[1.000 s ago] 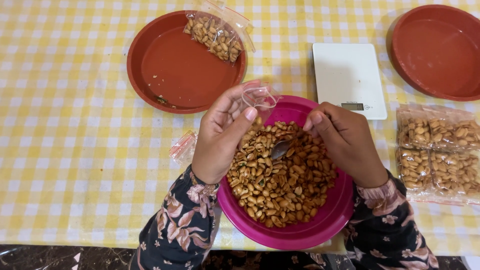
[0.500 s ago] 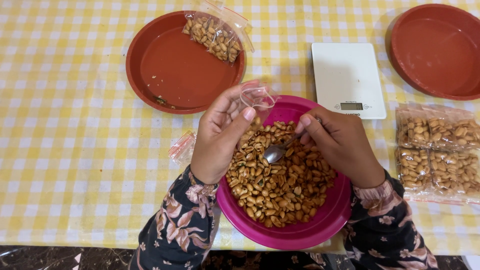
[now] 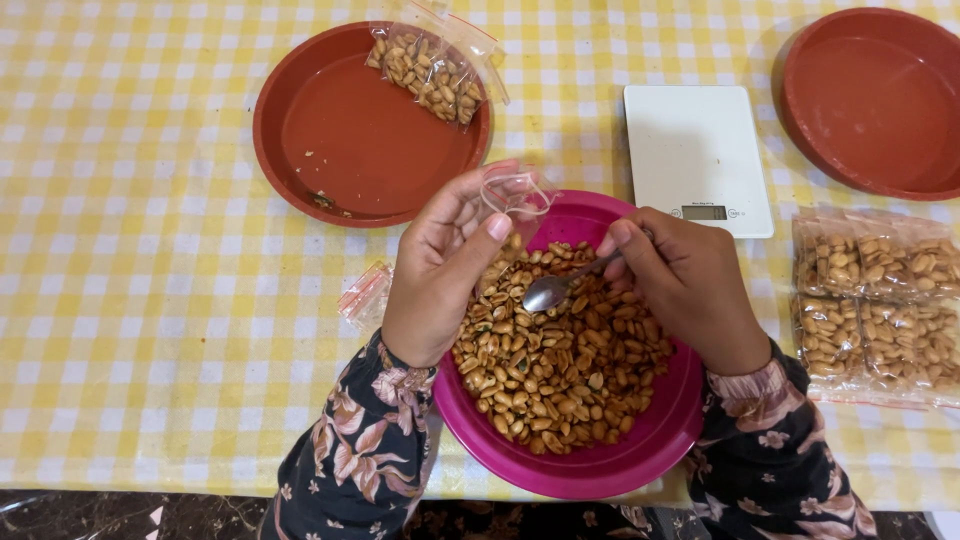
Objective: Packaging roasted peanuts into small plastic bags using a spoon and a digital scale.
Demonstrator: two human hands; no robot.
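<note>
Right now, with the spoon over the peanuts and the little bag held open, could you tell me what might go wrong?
1. The small clear bag in the left hand has a narrow mouth, so peanuts could slip off the spoon in the right hand and miss it.
2. The pink plate overhangs the table edge; pressing on its near side might tip it.
</note>
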